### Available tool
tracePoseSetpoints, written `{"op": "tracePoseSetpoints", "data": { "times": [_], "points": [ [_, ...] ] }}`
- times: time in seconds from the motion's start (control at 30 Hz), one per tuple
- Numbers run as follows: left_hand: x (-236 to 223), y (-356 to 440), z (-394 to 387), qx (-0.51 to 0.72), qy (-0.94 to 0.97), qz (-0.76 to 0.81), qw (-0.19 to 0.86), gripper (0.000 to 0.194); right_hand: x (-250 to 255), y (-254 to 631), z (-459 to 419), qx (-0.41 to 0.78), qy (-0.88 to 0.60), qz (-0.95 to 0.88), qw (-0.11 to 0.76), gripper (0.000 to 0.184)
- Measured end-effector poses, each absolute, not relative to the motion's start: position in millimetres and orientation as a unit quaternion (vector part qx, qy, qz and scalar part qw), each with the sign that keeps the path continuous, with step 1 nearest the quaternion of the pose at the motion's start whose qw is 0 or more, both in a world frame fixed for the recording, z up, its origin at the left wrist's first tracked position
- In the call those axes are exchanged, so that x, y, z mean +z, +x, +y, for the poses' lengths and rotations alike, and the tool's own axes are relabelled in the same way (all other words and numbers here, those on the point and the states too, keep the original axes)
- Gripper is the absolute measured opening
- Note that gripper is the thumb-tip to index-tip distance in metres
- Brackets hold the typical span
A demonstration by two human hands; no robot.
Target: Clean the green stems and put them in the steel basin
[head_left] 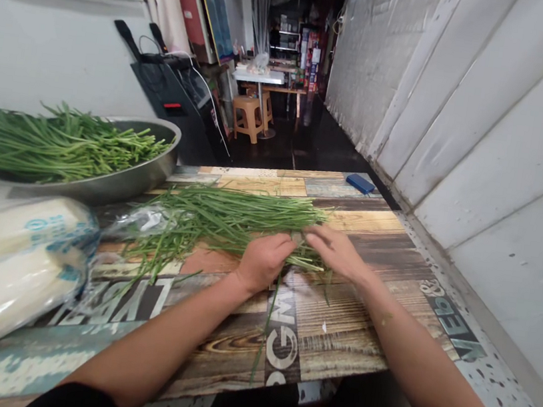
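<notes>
A loose pile of long green chive stalks (219,218) lies across the wood-print table (334,333). My left hand (263,260) is curled over the stalks near their right end, fingers closed on several of them. My right hand (333,249) rests beside it on the same end of the pile, fingers bent down and pinching at the stalk tips. The two hands nearly touch. What sits under the palms is hidden.
A large metal basin (126,180) heaped with more green stalks stands at the back left. White plastic-wrapped bags (5,260) lie at the left front. A blue flat object (360,183) sits at the table's far edge. A white wall runs along the right; stools stand in the corridor beyond.
</notes>
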State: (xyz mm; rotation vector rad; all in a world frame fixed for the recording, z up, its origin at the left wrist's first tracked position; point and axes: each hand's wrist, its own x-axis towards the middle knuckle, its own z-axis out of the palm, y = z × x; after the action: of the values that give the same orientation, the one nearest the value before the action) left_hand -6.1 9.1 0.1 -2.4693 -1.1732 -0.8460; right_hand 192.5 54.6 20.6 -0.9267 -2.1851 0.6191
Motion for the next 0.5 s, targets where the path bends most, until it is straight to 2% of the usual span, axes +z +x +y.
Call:
{"op": "tracePoseSetpoints", "data": {
  "times": [0.1, 0.2, 0.37, 0.5],
  "points": [
    [0.9, -2.1, 6.7, -0.295, -0.861, -0.394, 0.126, 0.029, 21.2, 186.1, 49.4, 0.245, -0.343, -0.873, 0.244, 0.030],
    [-1.3, -7.4, 9.3, -0.299, -0.864, -0.391, 0.105, 0.031, 21.6, 189.1, 52.7, 0.254, -0.358, -0.871, 0.221, 0.037],
    [-6.1, -37.3, 22.5, -0.352, -0.796, -0.483, 0.101, 0.027, 24.7, 223.4, 76.4, 0.278, -0.414, -0.818, 0.286, 0.039],
    [-7.9, -44.3, 28.5, -0.417, -0.728, -0.531, 0.121, 0.022, 10.7, 238.2, 93.9, 0.215, -0.446, -0.792, 0.356, 0.021]
  ]
}}
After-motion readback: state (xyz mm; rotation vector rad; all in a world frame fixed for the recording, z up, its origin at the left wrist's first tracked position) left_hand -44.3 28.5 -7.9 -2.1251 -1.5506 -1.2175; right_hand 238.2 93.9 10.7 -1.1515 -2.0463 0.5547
